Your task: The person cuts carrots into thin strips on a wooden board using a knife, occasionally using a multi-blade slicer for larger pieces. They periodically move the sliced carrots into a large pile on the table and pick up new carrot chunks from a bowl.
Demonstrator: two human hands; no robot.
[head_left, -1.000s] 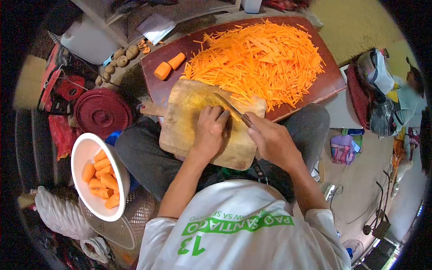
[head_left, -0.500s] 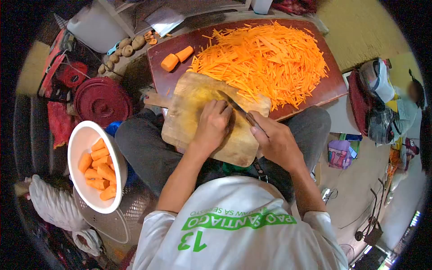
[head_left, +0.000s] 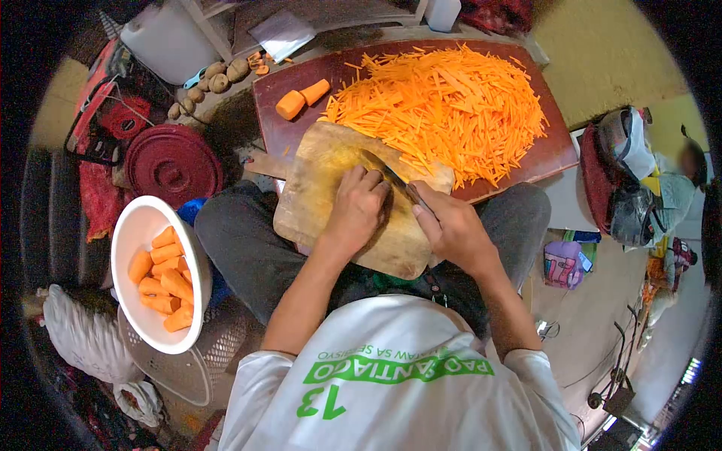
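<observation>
A wooden cutting board [head_left: 312, 207] lies across my lap, its middle stained yellow-orange. My left hand [head_left: 359, 203] rests on it with curled fingers pressed down; whatever lies beneath them is hidden. My right hand [head_left: 455, 229] is closed round the handle of a knife [head_left: 389, 170]. The dark blade runs along the knuckles of my left hand, its tip pointing away from me. Just beyond the board, a big heap of carrot strips [head_left: 451, 113] covers much of a dark red board [head_left: 289, 139]. Two peeled carrot pieces [head_left: 290, 105] sit at its left.
On my left stands a white basin [head_left: 118, 278] holding several peeled carrots [head_left: 177, 286]. Behind it are a dark red lid [head_left: 173, 167] and several brown potatoes [head_left: 218, 81]. A mesh basket [head_left: 162, 368] is below the basin. A purple bag [head_left: 562, 264] lies to the right.
My right hand and the knife handle have shifted slightly left, closer to my left hand. The left hand stays curled on the board. The view has tilted a little.
</observation>
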